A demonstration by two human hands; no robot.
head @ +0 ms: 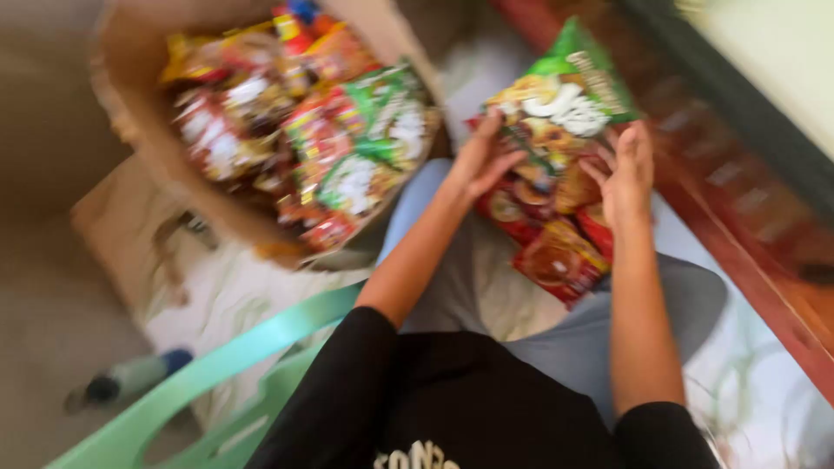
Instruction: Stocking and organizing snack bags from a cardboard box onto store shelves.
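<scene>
A stack of snack packets (556,174), green on top and red below, rests on my lap over grey trousers. My left hand (479,159) presses on the stack's left edge, fingers spread over the packets. My right hand (624,174) holds the stack's right edge, fingers curled onto it. The picture is blurred by motion.
A cardboard box (130,104) at upper left is filled with several more green and red snack packets (321,130). A light green plastic chair (200,382) shows at lower left. A red wooden ledge (756,252) runs along the right. A bottle (130,378) lies on the floor.
</scene>
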